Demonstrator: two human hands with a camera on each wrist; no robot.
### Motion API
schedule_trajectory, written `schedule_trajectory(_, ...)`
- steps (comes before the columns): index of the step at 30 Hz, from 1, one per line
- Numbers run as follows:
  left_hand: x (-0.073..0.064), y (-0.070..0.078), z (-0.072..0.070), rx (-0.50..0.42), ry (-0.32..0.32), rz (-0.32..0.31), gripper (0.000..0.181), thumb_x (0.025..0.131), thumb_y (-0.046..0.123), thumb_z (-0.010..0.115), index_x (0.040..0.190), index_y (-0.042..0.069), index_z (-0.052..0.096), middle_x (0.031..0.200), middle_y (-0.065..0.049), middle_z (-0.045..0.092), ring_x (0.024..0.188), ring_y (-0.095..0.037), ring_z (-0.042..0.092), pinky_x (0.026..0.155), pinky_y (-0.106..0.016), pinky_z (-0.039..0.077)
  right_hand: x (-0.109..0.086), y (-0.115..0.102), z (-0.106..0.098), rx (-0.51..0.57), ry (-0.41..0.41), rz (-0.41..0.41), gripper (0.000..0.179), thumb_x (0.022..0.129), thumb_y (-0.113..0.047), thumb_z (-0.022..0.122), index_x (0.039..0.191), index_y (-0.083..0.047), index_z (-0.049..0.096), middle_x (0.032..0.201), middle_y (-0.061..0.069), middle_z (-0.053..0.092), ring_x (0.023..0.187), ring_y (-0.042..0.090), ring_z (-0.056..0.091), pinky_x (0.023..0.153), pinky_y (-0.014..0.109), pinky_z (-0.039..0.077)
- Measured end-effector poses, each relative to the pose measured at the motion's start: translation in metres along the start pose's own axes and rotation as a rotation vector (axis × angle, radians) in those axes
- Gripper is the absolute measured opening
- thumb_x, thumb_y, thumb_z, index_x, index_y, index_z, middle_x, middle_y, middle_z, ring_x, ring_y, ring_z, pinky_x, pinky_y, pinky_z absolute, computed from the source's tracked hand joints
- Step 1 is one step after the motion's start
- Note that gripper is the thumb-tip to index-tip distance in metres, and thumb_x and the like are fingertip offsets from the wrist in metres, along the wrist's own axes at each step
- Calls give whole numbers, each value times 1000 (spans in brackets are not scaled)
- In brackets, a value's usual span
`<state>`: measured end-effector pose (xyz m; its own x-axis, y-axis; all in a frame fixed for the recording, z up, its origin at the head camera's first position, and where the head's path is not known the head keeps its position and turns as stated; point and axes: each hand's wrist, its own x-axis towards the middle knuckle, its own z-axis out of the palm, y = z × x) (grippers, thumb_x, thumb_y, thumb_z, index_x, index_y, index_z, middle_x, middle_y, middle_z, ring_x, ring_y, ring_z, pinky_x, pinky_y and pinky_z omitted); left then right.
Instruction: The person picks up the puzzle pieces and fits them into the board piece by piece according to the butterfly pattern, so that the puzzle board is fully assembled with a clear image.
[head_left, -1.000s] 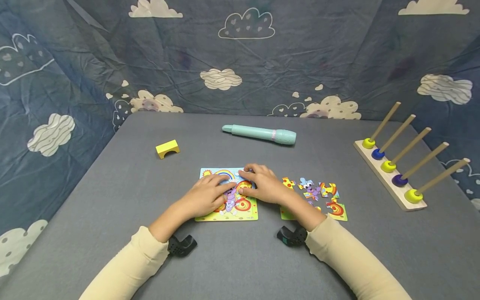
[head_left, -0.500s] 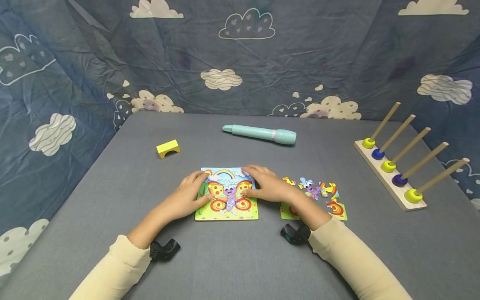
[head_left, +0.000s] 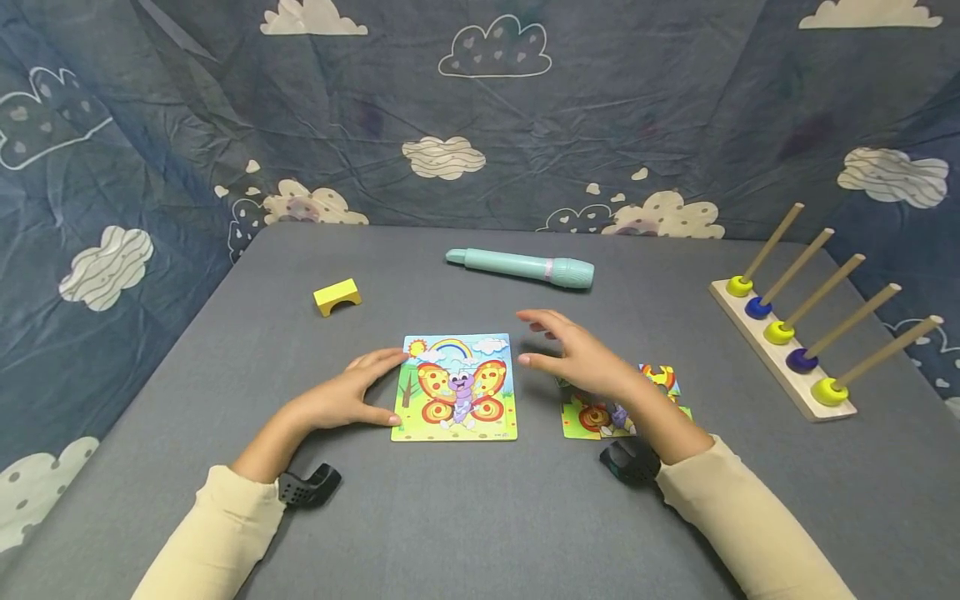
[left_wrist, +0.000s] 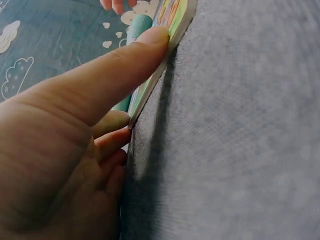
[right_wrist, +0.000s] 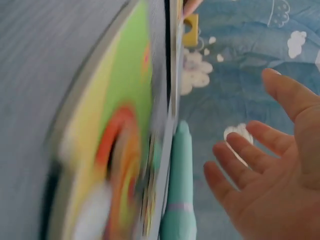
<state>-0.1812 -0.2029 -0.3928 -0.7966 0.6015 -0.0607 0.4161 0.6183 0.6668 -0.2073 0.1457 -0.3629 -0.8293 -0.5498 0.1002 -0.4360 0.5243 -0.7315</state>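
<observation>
Clock centred on the board, twelve away from the person. Left hand [head_left: 341, 398] at nine: relaxed, grasping nothing, thumb and a forefinger tip touching the near-side edge of the flat, square, brightly printed butterfly puzzle board [head_left: 462, 387]. Right hand [head_left: 581, 360] between two and three: released, fingers parted, clear of the board, hanging partly over the multicoloured interlocking puzzle pieces [head_left: 577, 419] at three. Risks, my read: a push from the left thumb could skid or twist the board, as nothing braces its right side; the right forearm dropping low could scatter the pieces. Board lies flat mid-table on the grey cloth-like tabletop [head_left: 450, 525]: purple butterfly, red-and-yellow wings, rainbow, sun, tree, pale edge; no gaps visible, seams too fine to tell. Further out: yellow arch-shaped block [head_left: 337, 295] at ten, long teal tapered cylinder with pink band [head_left: 510, 263] at one, pale wooden base with five slanted pegs and beads [head_left: 776, 358] at three, beyond the pieces.
</observation>
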Motion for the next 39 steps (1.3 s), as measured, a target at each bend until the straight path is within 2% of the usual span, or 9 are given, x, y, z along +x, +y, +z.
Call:
schedule_trajectory(9, 0, 0, 1, 6, 3, -5, 88, 71, 36, 75, 141, 9, 28, 142, -11, 25, 129, -30, 18, 100, -50, 19, -29, 18, -24, -29, 95, 10, 62, 81, -32, 67, 133, -8, 41, 130, 9, 44, 113, 29, 40, 91, 51, 32)
schedule_trajectory(17, 0, 1, 0, 11, 6, -1, 88, 72, 35, 74, 141, 8, 28, 142, -12, 25, 129, -30, 18, 100, -50, 18, -44, 36, -23, -89, 53, 43, 65, 78, -27, 70, 132, -5, 42, 129, 11, 45, 113, 31, 43, 90, 51, 35)
schedule_trajectory(23, 0, -1, 2, 21, 23, 15, 86, 72, 36, 74, 140, 7, 29, 141, -13, 27, 128, -33, 19, 99, -52, 19, -45, 44, -20, -162, -25, 97, 59, 81, -20, 68, 133, -7, 43, 130, 11, 46, 120, 29, 39, 93, 50, 32)
schedule_trajectory(27, 1, -1, 3, 24, 26, 17, 86, 72, 36, 74, 140, 7, 30, 141, -13, 27, 128, -33, 20, 99, -52, 19, -45, 46, -19, -237, -44, 79, 50, 82, -17, 66, 128, -8, 50, 125, 10, 51, 117, 28, 42, 93, 48, 33)
schedule_trajectory(33, 0, -1, 3, 34, 45, 15, 87, 71, 36, 75, 140, 8, 31, 141, -12, 28, 128, -31, 20, 100, -50, 19, -41, 43, -17, -304, -42, -1, 39, 81, -15, 67, 117, -4, 57, 115, 11, 54, 110, 29, 47, 89, 47, 37)
schedule_trajectory(39, 4, 4, 10, 98, 80, 44, 85, 71, 39, 74, 139, 6, 33, 139, -13, 33, 127, -30, 23, 100, -49, 21, -38, 31, -15, -281, 7, 9, 38, 80, -17, 69, 114, -3, 60, 111, 10, 54, 103, 27, 51, 84, 45, 41)
